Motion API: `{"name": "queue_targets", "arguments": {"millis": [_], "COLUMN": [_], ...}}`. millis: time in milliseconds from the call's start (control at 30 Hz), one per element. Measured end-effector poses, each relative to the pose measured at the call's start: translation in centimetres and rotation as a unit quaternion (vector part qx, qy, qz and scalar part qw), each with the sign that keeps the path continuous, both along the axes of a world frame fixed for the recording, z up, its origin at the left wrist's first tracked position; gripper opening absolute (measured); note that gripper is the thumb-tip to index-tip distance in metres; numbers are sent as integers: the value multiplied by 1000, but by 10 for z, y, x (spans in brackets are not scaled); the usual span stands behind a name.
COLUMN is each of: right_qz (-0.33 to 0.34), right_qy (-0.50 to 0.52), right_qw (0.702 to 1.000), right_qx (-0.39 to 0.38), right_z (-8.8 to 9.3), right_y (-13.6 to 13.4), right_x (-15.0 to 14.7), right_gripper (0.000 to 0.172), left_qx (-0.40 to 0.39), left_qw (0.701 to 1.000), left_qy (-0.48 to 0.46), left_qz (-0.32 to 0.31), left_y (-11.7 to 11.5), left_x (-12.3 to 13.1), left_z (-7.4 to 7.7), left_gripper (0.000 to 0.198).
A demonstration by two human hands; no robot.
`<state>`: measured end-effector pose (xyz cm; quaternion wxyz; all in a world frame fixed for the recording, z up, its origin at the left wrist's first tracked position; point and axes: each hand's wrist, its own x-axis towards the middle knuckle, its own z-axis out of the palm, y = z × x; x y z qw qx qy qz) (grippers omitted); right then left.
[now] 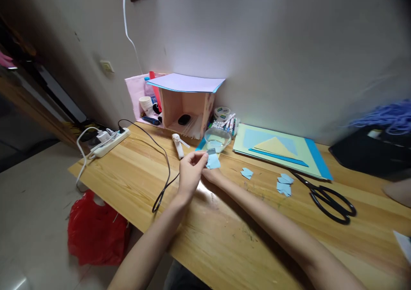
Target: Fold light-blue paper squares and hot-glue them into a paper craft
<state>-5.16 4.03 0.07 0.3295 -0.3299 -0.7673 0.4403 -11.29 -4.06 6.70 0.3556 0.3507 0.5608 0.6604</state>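
My left hand [192, 168] pinches a small light blue piece of paper [213, 161] between thumb and fingertips, above the table's middle. The paper's upper strip looks darker and greyish. Close behind it, my right hand [211, 176] reaches in from the right, its fingers hidden behind my left hand and the paper. A clear plastic bowl [218, 136] with light blue paper inside stands just beyond. Cut light blue paper pieces [247, 173] lie to the right, with more small cut pieces [284, 185] further over. Black-handled scissors [330, 200] rest beside those.
Behind are an open box [184, 110], markers [229, 124] and tape rolls [222, 112]. Coloured paper sheets [317, 159] lie back right. A white tool, perhaps a glue gun [177, 146], a black cable [167, 165] and a power strip [112, 143] are left. Another person's arm [399, 192] shows at the right edge.
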Motion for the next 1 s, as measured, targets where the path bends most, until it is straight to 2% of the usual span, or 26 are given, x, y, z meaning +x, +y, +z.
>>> {"name": "queue_targets", "arguments": {"millis": [100,200,300,467,600,733,1000], "right_qz": [16,34,48,-29,-67,-71,-92], "right_qy": [36,62,98,150,180,196,207], "right_qw": [999,995,980,967,956,949,941], "right_qx": [26,-73,-168,-205,-223,-238,-253], "right_z": [-2,-2,-1,-9,-17,-21,-21], "right_y": [0,-5,-14,-21,-17,-16,-17], "right_x": [56,100,121,121,119,121,123], "right_gripper": [20,31,37,31,29,30,29], "left_qx": [7,15,18,-19,-30,-40,-96], "left_qw": [1000,1000,1000,1000,999,998,992], "left_qy": [-16,-9,6,6,-1,-6,-39], "left_qz": [8,20,16,-21,-35,-55,-76], "left_y": [17,26,31,34,36,36,34], "left_x": [16,33,48,57,54,50,46], "left_z": [-8,-20,-36,-62,-73,-75,-70], "left_gripper": [25,25,23,24,30,32,32]}}
